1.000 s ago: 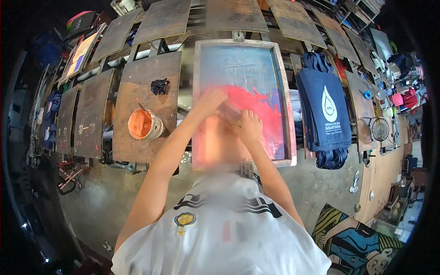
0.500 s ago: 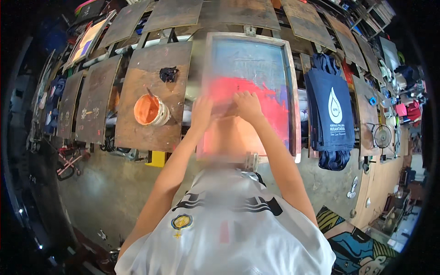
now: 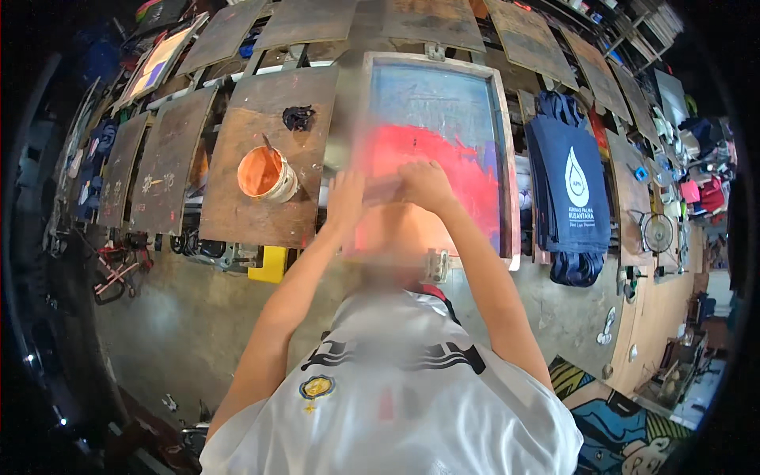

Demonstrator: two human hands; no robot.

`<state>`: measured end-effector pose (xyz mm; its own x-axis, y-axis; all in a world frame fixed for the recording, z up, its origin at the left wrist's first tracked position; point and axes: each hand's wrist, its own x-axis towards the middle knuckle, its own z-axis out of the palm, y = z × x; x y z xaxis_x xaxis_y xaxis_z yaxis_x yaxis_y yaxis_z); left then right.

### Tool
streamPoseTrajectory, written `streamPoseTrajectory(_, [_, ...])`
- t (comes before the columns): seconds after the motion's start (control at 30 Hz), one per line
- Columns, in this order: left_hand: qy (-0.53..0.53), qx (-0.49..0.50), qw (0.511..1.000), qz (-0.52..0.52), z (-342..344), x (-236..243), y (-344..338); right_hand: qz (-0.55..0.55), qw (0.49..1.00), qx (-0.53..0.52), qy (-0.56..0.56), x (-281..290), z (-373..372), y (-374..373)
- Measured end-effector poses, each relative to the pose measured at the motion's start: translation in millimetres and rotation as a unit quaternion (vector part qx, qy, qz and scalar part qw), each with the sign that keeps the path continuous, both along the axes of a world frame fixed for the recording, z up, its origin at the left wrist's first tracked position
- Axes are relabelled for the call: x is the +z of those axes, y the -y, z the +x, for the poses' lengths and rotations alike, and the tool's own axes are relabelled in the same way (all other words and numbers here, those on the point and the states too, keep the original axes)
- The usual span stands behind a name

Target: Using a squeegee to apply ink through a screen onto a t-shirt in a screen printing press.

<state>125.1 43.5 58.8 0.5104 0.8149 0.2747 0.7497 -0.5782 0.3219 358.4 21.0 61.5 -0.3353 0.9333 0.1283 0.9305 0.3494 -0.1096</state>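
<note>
While a vertical blur smears the middle, L hand (image 3: 346, 196) and R hand (image 3: 426, 184) both have fingers clenched on opp. ends of a straight squeegee bar (image 3: 384, 188), set crosswise in the near half of a rect. wood-rimmed frame (image 3: 508, 166). Beyond it, glossy red ink (image 3: 419, 144) ends raggedly vs. dull blue-grey. On a scuffed brown surface (image 3: 237, 218) to L: round tub (image 3: 280, 184) w/ orange paste, crumpled black cloth (image 3: 298, 119). To R, stacked navy fabric bags (image 3: 554, 174).
</note>
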Motion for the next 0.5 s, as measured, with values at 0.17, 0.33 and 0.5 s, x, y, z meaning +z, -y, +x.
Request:
streamPoseTrajectory(0.17, [-0.026,-0.027,0.999,0.023,13,-3,-45,-0.022,0.992,-0.124,-0.032,17,-5,4])
streamPoseTrajectory(0.33, [0.003,0.045,0.997,-0.06,12,-16,-36,-0.032,0.998,-0.051,-0.017,8,-1,-28])
streamPoseTrajectory(0.5, [-0.035,0.16,0.986,0.011,4,-25,28,-0.032,0.994,0.093,0.039,1,-9,-47])
